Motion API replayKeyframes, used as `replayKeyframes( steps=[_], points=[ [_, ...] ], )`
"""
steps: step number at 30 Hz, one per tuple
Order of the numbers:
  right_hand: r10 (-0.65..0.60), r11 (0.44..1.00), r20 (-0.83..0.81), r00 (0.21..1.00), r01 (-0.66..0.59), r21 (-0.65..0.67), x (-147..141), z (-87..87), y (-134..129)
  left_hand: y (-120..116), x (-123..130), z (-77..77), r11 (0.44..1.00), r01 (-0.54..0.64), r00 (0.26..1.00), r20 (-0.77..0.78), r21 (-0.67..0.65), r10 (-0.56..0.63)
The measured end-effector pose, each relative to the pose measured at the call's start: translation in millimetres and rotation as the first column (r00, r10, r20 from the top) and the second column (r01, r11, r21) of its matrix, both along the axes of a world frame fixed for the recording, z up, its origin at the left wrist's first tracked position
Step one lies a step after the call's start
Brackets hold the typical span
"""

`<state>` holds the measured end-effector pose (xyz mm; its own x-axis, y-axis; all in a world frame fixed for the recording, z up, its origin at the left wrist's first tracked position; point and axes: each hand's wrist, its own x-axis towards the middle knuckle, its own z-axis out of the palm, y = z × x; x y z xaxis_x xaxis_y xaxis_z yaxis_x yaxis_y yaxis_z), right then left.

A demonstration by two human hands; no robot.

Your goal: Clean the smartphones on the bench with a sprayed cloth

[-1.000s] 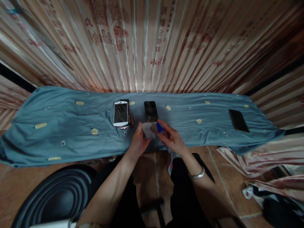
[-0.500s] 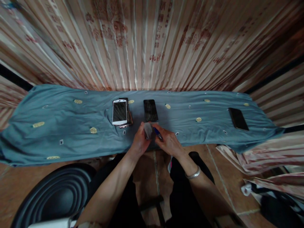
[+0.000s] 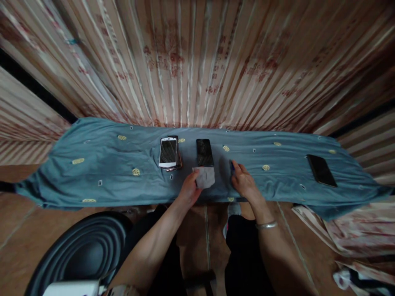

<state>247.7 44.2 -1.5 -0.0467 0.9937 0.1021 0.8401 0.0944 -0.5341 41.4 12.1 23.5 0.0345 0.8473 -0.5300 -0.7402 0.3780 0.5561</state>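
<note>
My left hand (image 3: 189,191) pinches a small grey cloth (image 3: 205,177), which hangs flat at the near end of a black phone (image 3: 204,152) lying face up. To its right, my right hand (image 3: 245,181) is closed round a slim blue pen-like object (image 3: 232,166), mostly hidden by the fingers; its exact kind I cannot make out. Left of the black phone, a white phone (image 3: 168,151) with a dark screen tops a small stack of phones.
A blue-green cloth with yellow prints covers the long narrow table (image 3: 105,164). Far to the right lies another dark phone (image 3: 321,170). A pleated curtain (image 3: 197,61) hangs behind. A black round ribbed object (image 3: 83,255) stands on the floor at lower left.
My hands have drawn apart: the right one has moved right with the blue object. The grey cloth now spreads out wider in my left hand. The camera view has shifted.
</note>
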Motion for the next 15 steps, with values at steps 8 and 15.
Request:
replayKeyframes(
  steps=[8,15],
  points=[
    [-0.066,0.918,-0.956,0.285,-0.359,-0.17,-66,17.5,-24,-12,0,7.8,0.988,0.018,0.998,0.06,0.151,-0.027],
    [-0.279,0.858,-0.958,-0.062,-0.464,-0.22,-101,22.2,-25,-20,-11,19.4,0.943,-0.048,0.966,-0.224,0.328,0.127]
  ],
)
